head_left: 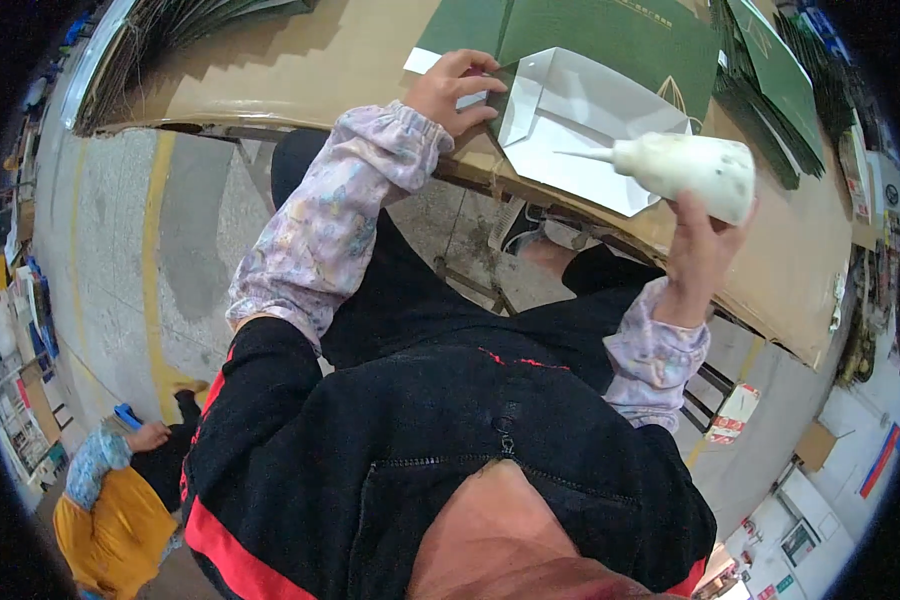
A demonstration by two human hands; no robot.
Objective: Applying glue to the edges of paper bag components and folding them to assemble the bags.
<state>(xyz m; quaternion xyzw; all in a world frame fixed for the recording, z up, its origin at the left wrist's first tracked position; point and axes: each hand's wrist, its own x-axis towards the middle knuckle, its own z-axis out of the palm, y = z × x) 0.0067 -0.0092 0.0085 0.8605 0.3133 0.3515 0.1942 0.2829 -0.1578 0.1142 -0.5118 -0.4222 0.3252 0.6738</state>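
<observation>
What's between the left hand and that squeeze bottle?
In the head view, the white, opened-out end of the green paper bag lies between the left hand and the squeeze bottle; the bottle's thin nozzle shows against that white end.

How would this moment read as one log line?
left hand: fingers parted, beside unfolded white paper flaps | right hand: holding white squeeze bottle, nozzle over flaps | green paper bags: on table
</observation>
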